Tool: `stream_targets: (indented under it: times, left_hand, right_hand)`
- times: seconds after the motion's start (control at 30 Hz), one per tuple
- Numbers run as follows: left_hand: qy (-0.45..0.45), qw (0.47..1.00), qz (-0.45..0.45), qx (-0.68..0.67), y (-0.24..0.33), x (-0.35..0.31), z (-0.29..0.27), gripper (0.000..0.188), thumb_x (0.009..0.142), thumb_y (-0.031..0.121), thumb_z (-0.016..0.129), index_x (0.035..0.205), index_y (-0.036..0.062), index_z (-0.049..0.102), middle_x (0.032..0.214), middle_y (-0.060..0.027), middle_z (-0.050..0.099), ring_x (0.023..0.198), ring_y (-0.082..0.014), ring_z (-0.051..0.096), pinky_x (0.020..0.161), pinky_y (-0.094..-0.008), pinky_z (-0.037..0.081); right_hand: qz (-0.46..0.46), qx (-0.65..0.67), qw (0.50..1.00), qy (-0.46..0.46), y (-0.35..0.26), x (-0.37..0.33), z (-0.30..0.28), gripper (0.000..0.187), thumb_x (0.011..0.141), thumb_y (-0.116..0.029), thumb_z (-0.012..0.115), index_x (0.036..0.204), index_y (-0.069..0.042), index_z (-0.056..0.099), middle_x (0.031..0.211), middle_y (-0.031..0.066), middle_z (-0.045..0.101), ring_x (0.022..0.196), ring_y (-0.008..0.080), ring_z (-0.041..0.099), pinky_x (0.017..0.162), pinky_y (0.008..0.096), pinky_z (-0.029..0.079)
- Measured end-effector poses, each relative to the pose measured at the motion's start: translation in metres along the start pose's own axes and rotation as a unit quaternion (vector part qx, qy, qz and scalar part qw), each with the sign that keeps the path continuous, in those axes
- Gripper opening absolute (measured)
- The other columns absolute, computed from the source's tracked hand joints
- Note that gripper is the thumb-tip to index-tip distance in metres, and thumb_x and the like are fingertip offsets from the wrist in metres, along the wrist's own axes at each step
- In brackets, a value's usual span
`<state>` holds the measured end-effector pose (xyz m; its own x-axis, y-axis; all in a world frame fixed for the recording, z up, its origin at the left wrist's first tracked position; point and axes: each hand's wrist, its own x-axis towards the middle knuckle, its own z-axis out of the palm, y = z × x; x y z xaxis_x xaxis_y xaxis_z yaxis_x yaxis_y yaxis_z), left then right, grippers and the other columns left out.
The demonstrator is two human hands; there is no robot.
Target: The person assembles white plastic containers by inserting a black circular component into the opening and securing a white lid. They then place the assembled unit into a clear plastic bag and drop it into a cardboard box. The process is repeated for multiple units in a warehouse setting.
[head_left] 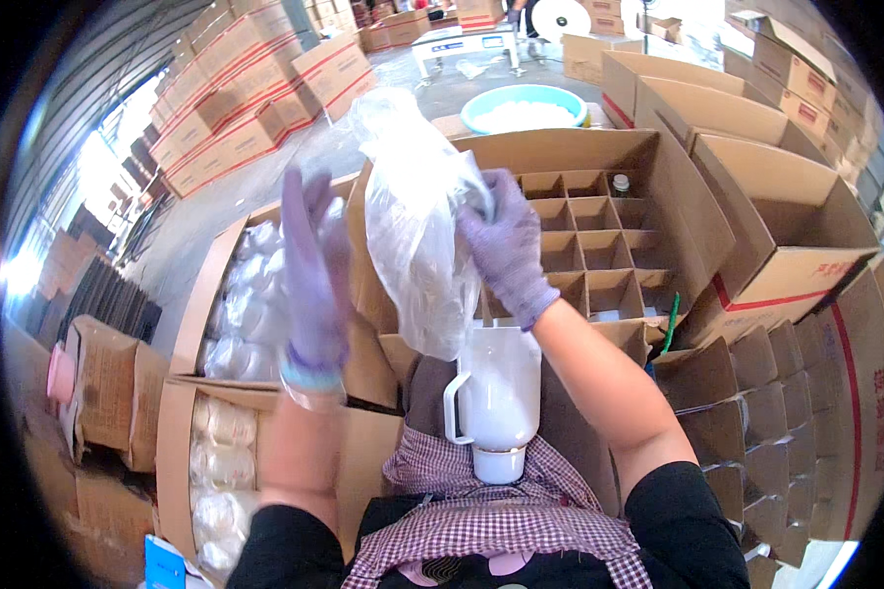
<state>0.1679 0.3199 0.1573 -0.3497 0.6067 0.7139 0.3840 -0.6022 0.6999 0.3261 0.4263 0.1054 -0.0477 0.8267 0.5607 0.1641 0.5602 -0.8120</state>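
Note:
A clear plastic bag (413, 226) hangs in front of me, crumpled at its top. My right hand (509, 245), in a purple glove, is closed on the bag's right side near the upper part. To the left of the bag, my left hand (314, 270), gloved in the same purple, is raised with fingers stretched upward and holds nothing; it is slightly blurred. A white handled tumbler (501, 378) rests in my lap on a checked apron (501, 525), its handle to the left and its narrow base toward me.
Ahead stands a carton (692, 216) with cardboard dividers and a small bottle (620, 184). Cartons of bagged items (250, 324) flank my left. Empty cartons (771, 211) and divider grids (756, 412) crowd the right. A blue basin (524, 108) sits beyond; stacked boxes (241, 108) rise far left.

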Motion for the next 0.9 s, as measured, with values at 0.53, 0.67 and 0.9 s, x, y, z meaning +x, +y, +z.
stream_targets:
  times: [0.53, 0.67, 0.9]
  left_hand:
    - [-0.140, 0.962, -0.231, -0.032, -0.210, -0.154, 0.008, 0.031, 0.097, 0.023, 0.058, 0.116, 0.0002, 0.066, 0.113, -0.0119, 0.071, 0.105, -0.0217, 0.066, 0.093, -0.0351, 0.052]
    - [-0.175, 0.944, -0.278, -0.042, -0.124, -0.179, 0.001, 0.033, 0.089, 0.031, 0.070, 0.097, 0.0013, 0.057, 0.091, -0.0047, 0.060, 0.088, -0.0156, 0.056, 0.075, -0.0326, 0.047]
    - [-0.335, 0.849, -0.409, -0.017, -0.054, -0.250, -0.055, 0.040, 0.101, 0.022, 0.062, 0.134, 0.0000, 0.054, 0.123, -0.0093, 0.063, 0.116, -0.0215, 0.059, 0.098, -0.0366, 0.051]
  right_hand:
    - [-0.124, -0.241, 0.929, -0.250, 0.199, -0.091, -0.072, 0.030, 0.077, -0.013, 0.074, 0.103, -0.009, 0.059, 0.094, 0.0138, 0.064, 0.092, 0.0341, 0.065, 0.080, 0.0451, 0.052]
    - [-0.006, -0.093, 0.976, -0.197, 0.129, -0.140, -0.110, 0.019, 0.077, -0.014, 0.072, 0.090, -0.008, 0.059, 0.090, 0.0134, 0.061, 0.088, 0.0348, 0.062, 0.081, 0.0443, 0.050]
    - [-0.104, -0.130, 0.913, -0.372, 0.056, -0.258, -0.154, 0.027, 0.081, -0.027, 0.071, 0.100, -0.009, 0.063, 0.109, 0.0128, 0.064, 0.109, 0.0354, 0.060, 0.091, 0.0466, 0.048]
